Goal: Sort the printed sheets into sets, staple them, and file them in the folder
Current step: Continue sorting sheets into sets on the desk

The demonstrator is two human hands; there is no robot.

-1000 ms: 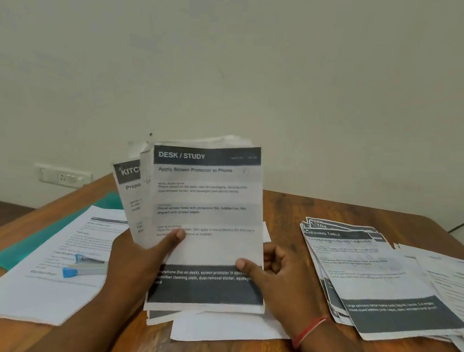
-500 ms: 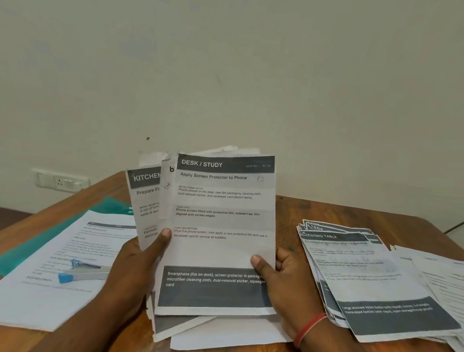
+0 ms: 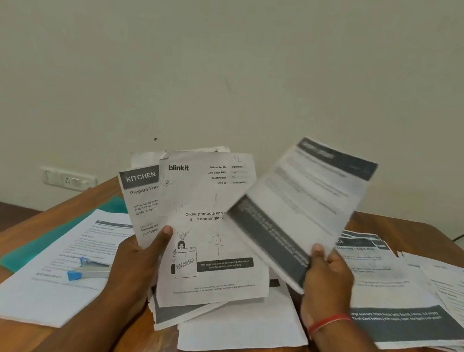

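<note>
Left hand (image 3: 138, 263): lower centre of the frame, raised above the surface; fingers (image 3: 165, 236) pinch a fanned bundle of sheets, thumb pressed on the front, the rest hidden behind the paper
Bundle, front sheet (image 3: 210, 229): upright, headed "blinkit", with a small drawing and a dark band low down
Bundle, second sheet (image 3: 140, 193): peeks out to the left of the front sheet, dark header reading "KITCHEN"; more white edges show behind, count unclear
Right hand (image 3: 325, 280): lower right of centre, a red thread (image 3: 327, 321) round the wrist; fingers (image 3: 318, 252) pinch the lower edge of a single sheet, thumb in front
Single sheet (image 3: 300, 209): tilted to the right, clear of the bundle, dark bands at top and bottom, print blurred
Loose sheets (image 3: 241, 326): flat on the surface beneath both hands
Right pile (image 3: 398, 300): fanned sheets with dark bands, right of the frame; a further spread of sheets (image 3: 455, 285) at the far right edge
Left pile (image 3: 50, 286): sheets lying at the lower left, carrying a blue and silver stapler (image 3: 90, 269)
Folder (image 3: 54, 234): green, flat, partly under the left pile
Surface (image 3: 4, 335): brown wood
Wall socket (image 3: 69, 179): white, left of the frame, on the pale wall
</note>
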